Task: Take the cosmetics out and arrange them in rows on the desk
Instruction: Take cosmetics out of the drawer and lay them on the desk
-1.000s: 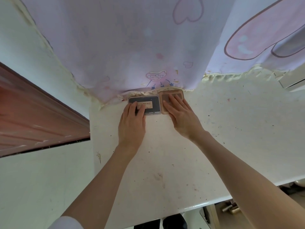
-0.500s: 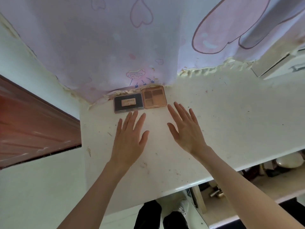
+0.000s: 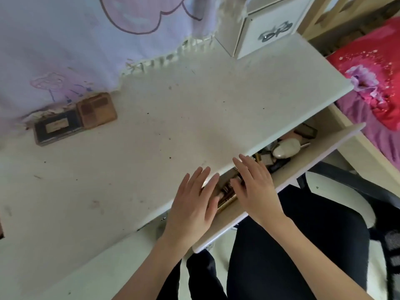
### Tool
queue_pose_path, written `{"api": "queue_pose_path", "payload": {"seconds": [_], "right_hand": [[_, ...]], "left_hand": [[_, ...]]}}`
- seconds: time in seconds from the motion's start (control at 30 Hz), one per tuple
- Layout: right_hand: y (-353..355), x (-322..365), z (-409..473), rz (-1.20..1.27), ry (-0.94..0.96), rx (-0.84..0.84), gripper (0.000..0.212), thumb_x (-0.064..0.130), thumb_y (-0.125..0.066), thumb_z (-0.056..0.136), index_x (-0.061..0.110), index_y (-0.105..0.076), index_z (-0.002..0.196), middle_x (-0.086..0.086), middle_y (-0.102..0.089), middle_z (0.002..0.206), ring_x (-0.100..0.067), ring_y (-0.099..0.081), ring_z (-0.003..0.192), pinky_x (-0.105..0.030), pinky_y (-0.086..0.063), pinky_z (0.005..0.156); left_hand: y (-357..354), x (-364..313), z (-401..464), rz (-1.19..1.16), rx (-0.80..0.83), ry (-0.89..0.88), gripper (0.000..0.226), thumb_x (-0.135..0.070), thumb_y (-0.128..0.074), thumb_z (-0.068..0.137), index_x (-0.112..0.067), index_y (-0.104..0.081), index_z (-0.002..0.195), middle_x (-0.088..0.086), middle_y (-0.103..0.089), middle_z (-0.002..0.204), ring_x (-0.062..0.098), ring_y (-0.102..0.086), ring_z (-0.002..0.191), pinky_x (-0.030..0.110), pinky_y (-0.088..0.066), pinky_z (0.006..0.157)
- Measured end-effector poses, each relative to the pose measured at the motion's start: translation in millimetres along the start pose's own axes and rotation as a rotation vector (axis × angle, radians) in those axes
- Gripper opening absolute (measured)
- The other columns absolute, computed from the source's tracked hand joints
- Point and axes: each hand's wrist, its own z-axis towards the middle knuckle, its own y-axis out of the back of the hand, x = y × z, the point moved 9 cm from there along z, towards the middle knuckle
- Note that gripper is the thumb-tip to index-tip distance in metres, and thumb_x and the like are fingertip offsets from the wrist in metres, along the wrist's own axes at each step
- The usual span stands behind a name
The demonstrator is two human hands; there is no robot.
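Two flat palettes lie side by side at the desk's back left, against the wall cloth: a dark blue one (image 3: 57, 128) and a brown eyeshadow one (image 3: 97, 110). Below the white desk top (image 3: 194, 109) a drawer (image 3: 303, 167) stands pulled out, holding several cosmetics, among them a gold-edged case (image 3: 226, 195), a whitish rounded item (image 3: 285, 148) and a dark compact (image 3: 307, 131). My left hand (image 3: 192, 204) hovers with fingers spread over the desk's front edge and the drawer. My right hand (image 3: 257, 187) hangs over the drawer, fingers straight. Neither holds anything.
A lilac printed cloth (image 3: 86, 40) hangs on the wall behind the desk. A small white cabinet (image 3: 270, 29) stands at the back right corner. A red and purple bed cover (image 3: 378, 83) lies to the right. My dark-trousered legs and a chair (image 3: 346, 187) sit below the drawer.
Both hands left the two palettes at the back and drew back to the open drawer at the desk's front. The view swung right and down, bringing the drawer into sight.
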Motion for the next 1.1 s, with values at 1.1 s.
{"api": "queue_pose_path", "payload": {"seconds": [1.1], "right_hand": [[-111, -122, 49, -0.225, -0.433, 0.467, 0.066, 0.026, -0.06, 0.088, 0.002, -0.026, 0.14, -0.016, -0.03, 0.141, -0.032, -0.032, 0.128, -0.042, -0.036, 0.098]], "left_hand": [[-138, 75, -33, 0.193, 0.438, 0.761, 0.05, -0.012, -0.059, 0.086, -0.008, -0.031, 0.127, 0.012, -0.057, 0.113, 0.029, -0.057, 0.102, 0.035, -0.044, 0.083]]}}
